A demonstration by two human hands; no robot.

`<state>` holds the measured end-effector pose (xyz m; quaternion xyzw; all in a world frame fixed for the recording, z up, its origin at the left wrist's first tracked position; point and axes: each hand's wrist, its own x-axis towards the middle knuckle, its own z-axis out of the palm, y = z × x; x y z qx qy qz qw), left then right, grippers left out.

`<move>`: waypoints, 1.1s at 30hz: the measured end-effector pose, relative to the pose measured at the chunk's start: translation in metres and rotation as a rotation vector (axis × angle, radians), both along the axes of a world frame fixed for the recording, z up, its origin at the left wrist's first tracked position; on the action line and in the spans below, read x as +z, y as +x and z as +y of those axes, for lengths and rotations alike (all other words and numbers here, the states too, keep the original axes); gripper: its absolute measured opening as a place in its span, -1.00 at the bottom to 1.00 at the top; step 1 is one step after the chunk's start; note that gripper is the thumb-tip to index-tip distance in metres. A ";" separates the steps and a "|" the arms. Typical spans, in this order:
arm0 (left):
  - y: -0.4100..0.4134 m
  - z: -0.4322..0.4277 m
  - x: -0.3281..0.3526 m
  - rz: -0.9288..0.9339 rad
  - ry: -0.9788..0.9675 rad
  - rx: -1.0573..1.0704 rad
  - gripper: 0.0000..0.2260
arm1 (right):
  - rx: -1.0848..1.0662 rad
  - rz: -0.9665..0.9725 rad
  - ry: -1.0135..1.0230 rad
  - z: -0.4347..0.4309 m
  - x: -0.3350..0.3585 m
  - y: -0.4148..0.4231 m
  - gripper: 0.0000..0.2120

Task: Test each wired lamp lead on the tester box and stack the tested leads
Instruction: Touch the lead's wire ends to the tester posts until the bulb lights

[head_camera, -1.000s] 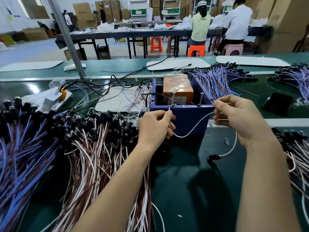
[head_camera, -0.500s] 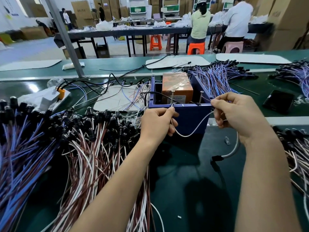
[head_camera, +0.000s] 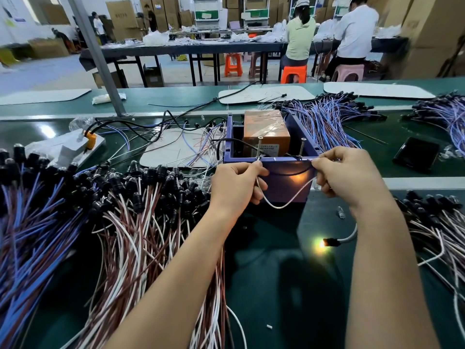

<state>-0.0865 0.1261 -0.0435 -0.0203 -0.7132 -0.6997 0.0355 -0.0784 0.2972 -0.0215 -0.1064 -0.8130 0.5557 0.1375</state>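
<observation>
Left hand (head_camera: 236,182) and right hand (head_camera: 349,177) are apart, at the near rim of the tester box (head_camera: 281,172). Each pinches one end of a single white lead (head_camera: 284,204).
- Left end is held against the left screw post (head_camera: 259,147), right end by the right screw post (head_camera: 302,148). Actual contact is too small to confirm.
- The lead sags in a loop between the hands, then runs under the right wrist to its lamp (head_camera: 327,242), which is lit on the belt at near right.
- Judgement: this lead passes; stacking it is next.
- Red-white pile (head_camera: 141,222) lies left, a smaller pile (head_camera: 440,227) right, and blue bundles (head_camera: 327,122) far behind the box. Cannot tell which are tested, but many leads probably remain.
</observation>
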 end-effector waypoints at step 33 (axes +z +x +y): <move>0.000 -0.001 0.004 -0.002 0.006 -0.031 -0.74 | 0.020 -0.003 -0.062 -0.001 0.001 -0.001 -0.82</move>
